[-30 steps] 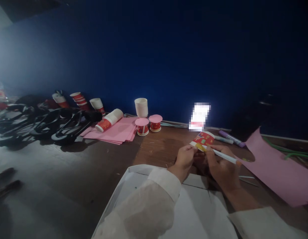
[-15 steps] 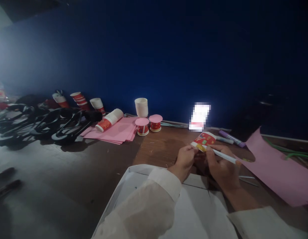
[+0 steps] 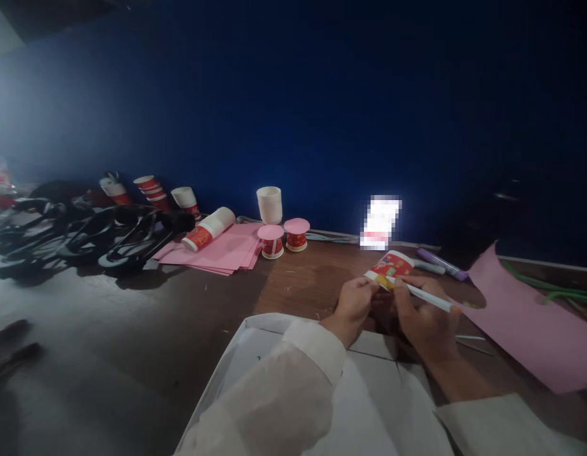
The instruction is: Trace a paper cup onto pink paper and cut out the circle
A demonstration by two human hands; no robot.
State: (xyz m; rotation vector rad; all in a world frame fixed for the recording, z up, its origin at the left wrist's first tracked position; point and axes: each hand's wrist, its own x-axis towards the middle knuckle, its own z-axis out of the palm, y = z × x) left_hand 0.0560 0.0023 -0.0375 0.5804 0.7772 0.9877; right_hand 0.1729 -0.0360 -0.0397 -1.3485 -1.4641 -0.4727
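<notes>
My left hand [image 3: 354, 307] is closed on the lower edge of a red-and-white patterned paper cup [image 3: 392, 266], which is tilted. A marker with a white barrel and an orange end [image 3: 433, 297] is gripped in my right hand [image 3: 429, 323]. Its front end meets the cup near a yellow patch on the white band. Fingers of both hands hide part of the cup's lower side. Just right of the cup lie a purple marker [image 3: 442, 264] and a pale one. A pink paper sheet [image 3: 530, 323] with a curved cut-out spreads beside my right hand.
Two short red cup pieces with pink round tops [image 3: 271, 234] stand mid-table. Behind them is a white cup [image 3: 270, 204]. Stacked cups [image 3: 210, 229] lie on pink sheets [image 3: 217, 256]. Black straps [image 3: 126, 237] fill the left, a bright phone-like screen [image 3: 381, 221] the back, a white box [image 3: 269, 335] the front.
The cup has turned and shifted very slightly in my hands, and the marker has moved a little along its band. The other things lie as before.
</notes>
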